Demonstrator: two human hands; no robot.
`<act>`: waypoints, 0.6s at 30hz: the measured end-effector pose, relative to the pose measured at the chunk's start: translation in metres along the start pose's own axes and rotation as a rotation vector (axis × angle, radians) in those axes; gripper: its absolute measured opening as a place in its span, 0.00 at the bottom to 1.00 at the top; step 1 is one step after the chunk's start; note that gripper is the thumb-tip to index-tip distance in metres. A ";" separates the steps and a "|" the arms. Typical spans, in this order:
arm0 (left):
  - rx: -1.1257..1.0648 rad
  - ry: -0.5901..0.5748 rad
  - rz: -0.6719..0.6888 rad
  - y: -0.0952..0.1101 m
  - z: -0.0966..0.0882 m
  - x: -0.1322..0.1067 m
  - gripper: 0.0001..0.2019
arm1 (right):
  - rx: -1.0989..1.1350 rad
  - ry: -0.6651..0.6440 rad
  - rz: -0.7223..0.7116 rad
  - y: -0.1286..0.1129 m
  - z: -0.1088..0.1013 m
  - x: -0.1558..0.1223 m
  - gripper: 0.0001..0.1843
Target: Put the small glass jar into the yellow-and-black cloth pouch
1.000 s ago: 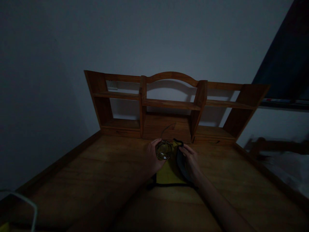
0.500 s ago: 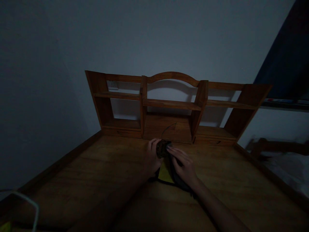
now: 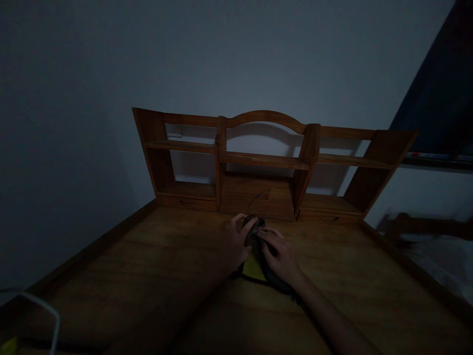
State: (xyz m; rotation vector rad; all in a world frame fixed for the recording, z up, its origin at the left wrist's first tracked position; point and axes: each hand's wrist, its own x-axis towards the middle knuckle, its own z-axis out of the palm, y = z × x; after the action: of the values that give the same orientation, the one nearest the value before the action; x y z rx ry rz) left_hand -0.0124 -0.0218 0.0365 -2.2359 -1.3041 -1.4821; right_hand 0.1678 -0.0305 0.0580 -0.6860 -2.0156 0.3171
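In the dim head view, a small dark rounded object (image 3: pixel 252 239), its kind unclear, is between my two hands over the desk. My left hand (image 3: pixel 236 246) is closed around its left side, with fingers reaching over the top. From the right, the fingertips of my right hand (image 3: pixel 279 251) press together against its upper right part. Just below the hands lies a black-edged item with a yellow panel (image 3: pixel 254 268), perhaps a pouch; my right hand and wrist cover part of it.
A wooden shelf unit (image 3: pixel 264 160) stands along the desk's (image 3: pixel 148 256) back edge, against the wall. A thin dark curved line (image 3: pixel 254 197) shows before its middle compartment. A pale cable (image 3: pixel 40 301) bends at lower left, near a yellow patch (image 3: pixel 9 345).
My left fingers have moved right and over the top of the dark object, now nearer my right fingertips. The yellow-panelled item has stayed in place.
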 end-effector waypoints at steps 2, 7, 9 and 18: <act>0.013 -0.006 0.007 0.000 0.001 -0.001 0.38 | 0.037 -0.023 0.019 0.002 -0.001 -0.001 0.23; -0.037 -0.008 0.038 -0.001 0.006 -0.004 0.38 | 0.180 -0.078 0.117 0.005 -0.006 -0.001 0.22; -0.064 -0.026 0.041 0.000 0.007 -0.004 0.38 | 0.244 -0.089 0.168 0.008 -0.006 0.000 0.20; -0.145 -0.038 0.010 0.005 0.009 -0.003 0.34 | 0.540 -0.092 0.498 0.027 0.000 -0.006 0.20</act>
State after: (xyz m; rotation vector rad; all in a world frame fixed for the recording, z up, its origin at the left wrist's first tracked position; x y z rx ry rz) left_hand -0.0036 -0.0218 0.0313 -2.3662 -1.2308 -1.5866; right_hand 0.1797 -0.0118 0.0409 -0.8188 -1.7006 1.1542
